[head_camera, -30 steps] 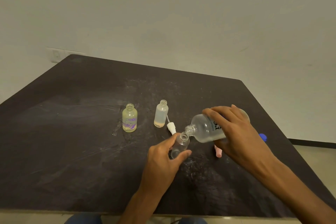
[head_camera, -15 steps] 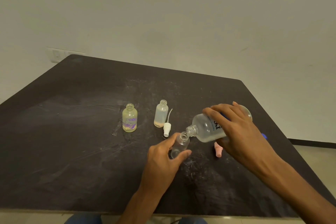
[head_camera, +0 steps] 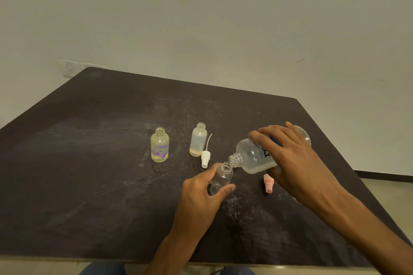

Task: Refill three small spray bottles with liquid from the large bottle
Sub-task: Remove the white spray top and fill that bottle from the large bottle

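While tilted, large bottle [head_camera: 254, 156] mouth sits at small clear bottle [head_camera: 220, 179] neck.
Right hand [head_camera: 290, 158] grip clamped on large bottle; left hand [head_camera: 201, 194] grip clamped on small clear bottle over bench [head_camera: 89, 185].

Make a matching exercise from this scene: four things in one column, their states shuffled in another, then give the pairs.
Things:
1. large bottle
2. clear small bottle
3. yellowish bottle
4. pink cap

States:
A. lying on the table
B. standing upright, open, untouched
C. tilted, gripped by the right hand
D. held by the left hand

Pairs: 1-C, 2-D, 3-B, 4-A
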